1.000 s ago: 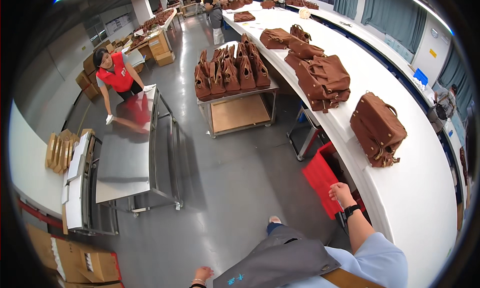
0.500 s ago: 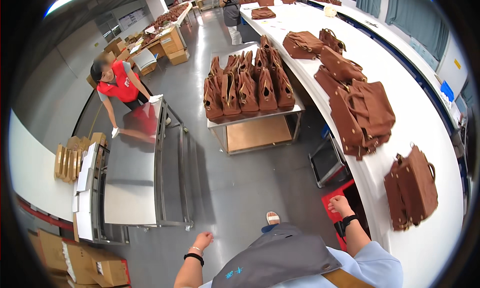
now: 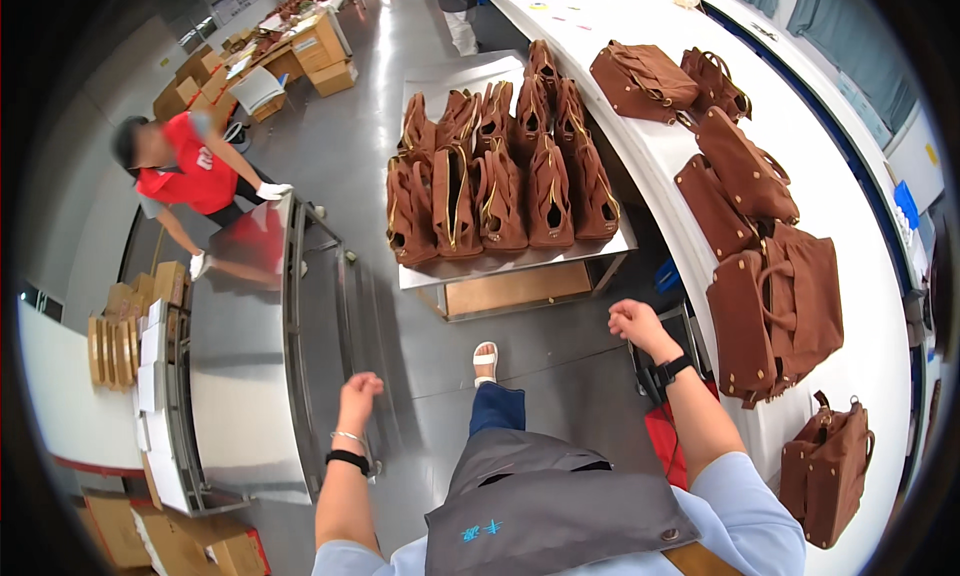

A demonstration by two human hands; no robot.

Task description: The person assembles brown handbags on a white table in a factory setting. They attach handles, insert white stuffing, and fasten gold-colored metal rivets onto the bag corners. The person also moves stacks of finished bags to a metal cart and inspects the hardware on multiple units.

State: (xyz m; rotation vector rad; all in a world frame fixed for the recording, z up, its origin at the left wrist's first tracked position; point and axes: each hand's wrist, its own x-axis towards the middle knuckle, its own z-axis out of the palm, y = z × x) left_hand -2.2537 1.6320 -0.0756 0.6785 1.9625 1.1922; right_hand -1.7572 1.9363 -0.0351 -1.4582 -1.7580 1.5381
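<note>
My left hand point(image 3: 358, 396) hangs in the air above the floor, near the steel cart at left, its fingers curled in and nothing visible in them. Ahead of it, my right hand point(image 3: 637, 326) is loosely closed in the air, holding nothing. It is nearest to the front right corner of a metal trolley point(image 3: 420, 278), which carries rows of brown handbags point(image 3: 503, 206) standing upright, several with zips gaping. On the long white table point(image 3: 870, 376) at my right lie more brown handbags point(image 3: 805, 296), apart from my hand.
A person in a red vest point(image 3: 205, 166) and white gloves holds the far end of a steel cart point(image 3: 240, 376) at left. Cardboard boxes point(image 3: 240, 554) lie lower left. A red crate point(image 3: 665, 436) is under the table edge. Another person point(image 3: 458, 11) stands farther back.
I have stepped forward, so the bag trolley and table bags appear closer and lower. Both my hands have risen in view. The gloved person still holds the cart.
</note>
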